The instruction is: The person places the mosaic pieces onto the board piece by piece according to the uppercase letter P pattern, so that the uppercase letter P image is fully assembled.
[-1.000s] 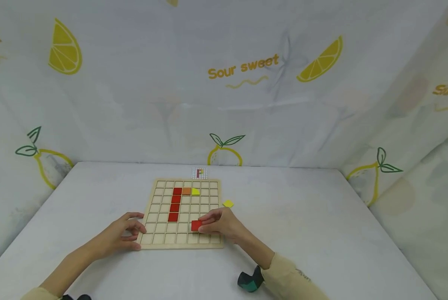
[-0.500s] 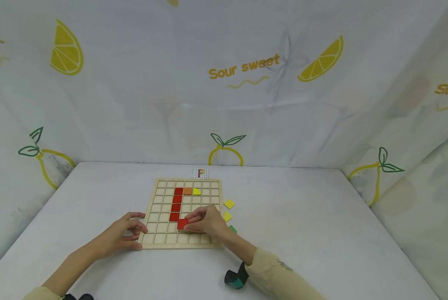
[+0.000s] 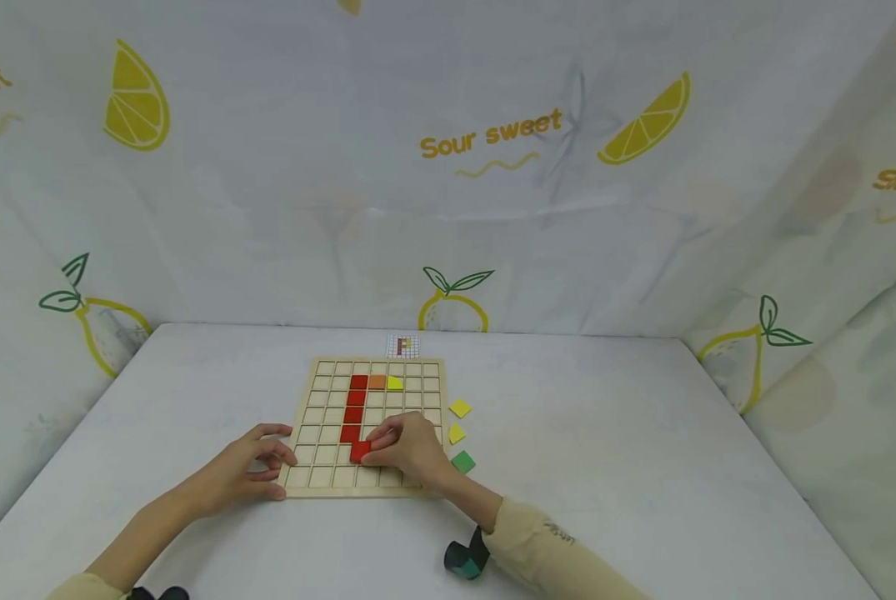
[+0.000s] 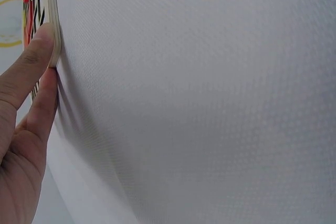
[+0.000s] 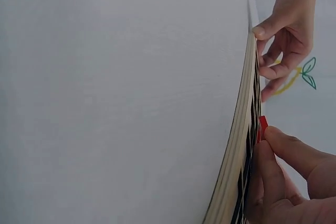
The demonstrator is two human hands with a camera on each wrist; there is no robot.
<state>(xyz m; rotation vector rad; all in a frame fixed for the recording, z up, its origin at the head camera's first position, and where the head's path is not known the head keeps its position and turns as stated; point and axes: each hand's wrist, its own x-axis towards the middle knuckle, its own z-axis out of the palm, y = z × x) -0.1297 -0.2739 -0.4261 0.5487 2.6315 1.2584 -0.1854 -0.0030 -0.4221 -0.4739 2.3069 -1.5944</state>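
Two hands (image 3: 410, 452), five red tiles (image 3: 359, 452), one board (image 3: 319, 477)

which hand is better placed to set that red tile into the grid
Probably the right hand: it pinches the red tile over the board, while the left hand holds the board's left edge.

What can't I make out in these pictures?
Head view: the pattern on the small card is too small to read exactly.
Head view: the right hand hides some cells of the board and one side of the red tile.
Head view: the bottom edge cuts off a dark object by the left sleeve.
Both wrist views: the board appears nearly edge-on, so its layout cannot be read.
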